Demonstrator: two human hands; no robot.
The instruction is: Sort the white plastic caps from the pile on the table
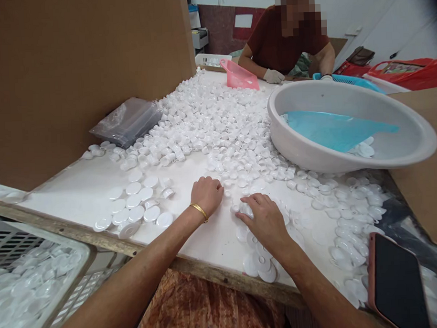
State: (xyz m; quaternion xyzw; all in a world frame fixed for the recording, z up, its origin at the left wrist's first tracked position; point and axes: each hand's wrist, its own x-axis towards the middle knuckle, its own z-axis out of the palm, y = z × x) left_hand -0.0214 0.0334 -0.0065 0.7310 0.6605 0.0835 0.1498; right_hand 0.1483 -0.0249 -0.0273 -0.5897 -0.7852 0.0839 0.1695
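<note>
My left hand (206, 197), with a gold bracelet at the wrist, rests on the white table at the near edge of a large heap of small white plastic caps (217, 116). Its fingers are curled under, and whatever they hold is hidden. To its right, my right hand (265, 220) pinches a white plastic cap (246, 210) between thumb and fingers, just above the tabletop. Flat round white discs (261, 260) lie below that hand near the table edge. More white lids (136, 213) are spread to the left of my left hand.
A big grey-white basin (350, 159) with a blue scoop (332, 129) stands at right. A phone (398, 282) lies at the near right. Cardboard (86, 68) and a plastic-wrapped pack (127, 121) are at left, above a filled crate (79, 269). Opposite, a gloved person sits by a pink scoop (239, 76).
</note>
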